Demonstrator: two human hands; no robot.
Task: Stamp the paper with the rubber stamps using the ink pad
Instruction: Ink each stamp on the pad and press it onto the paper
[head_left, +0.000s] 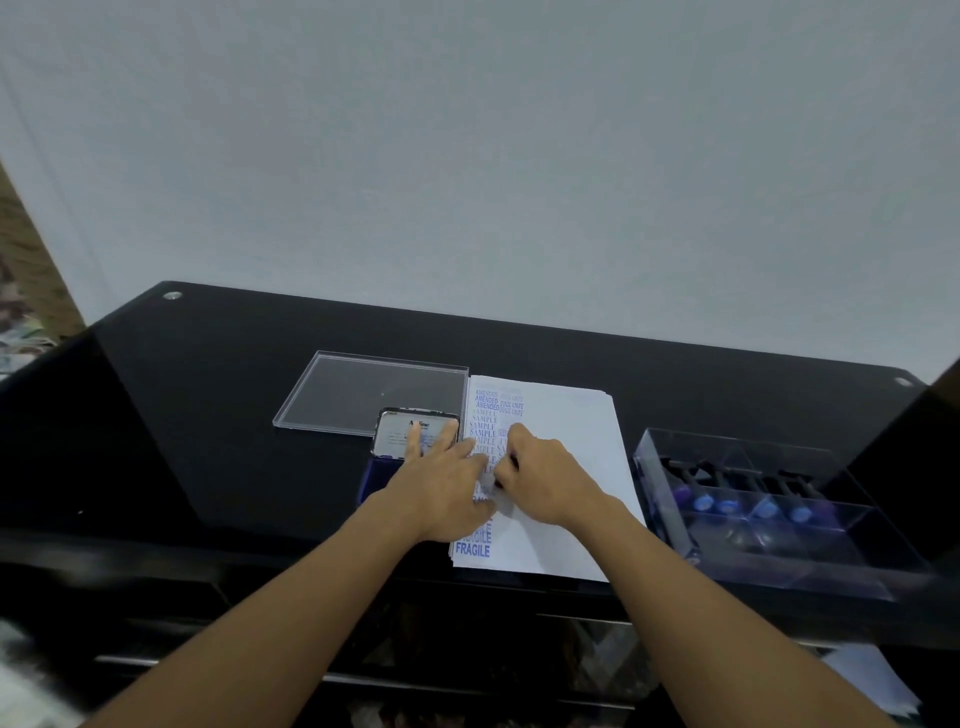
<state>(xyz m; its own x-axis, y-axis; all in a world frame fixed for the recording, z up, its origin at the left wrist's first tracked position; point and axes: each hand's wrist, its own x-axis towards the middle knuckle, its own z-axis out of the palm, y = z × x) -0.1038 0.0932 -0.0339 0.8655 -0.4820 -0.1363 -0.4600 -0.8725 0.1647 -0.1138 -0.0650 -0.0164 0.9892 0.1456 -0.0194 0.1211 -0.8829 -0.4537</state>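
Observation:
A white paper stack (566, 467) lies on the black table, its left column filled with blue prints such as AMENDED, SAMPLE and FRAGILE. My right hand (545, 478) grips a dark rubber stamp (506, 467) and holds it down on the paper; only a sliver of the stamp shows. My left hand (441, 478) lies flat with straight fingers over the paper's left edge and the open ink pad (400, 441), whose lid stands up behind the fingers. The pad's blue base is mostly hidden by the hand.
A clear plastic lid (363, 389) lies flat behind the ink pad. A clear box (779, 561) at the right holds several more stamps with blue ends (748, 504). The table's front edge runs just below the paper.

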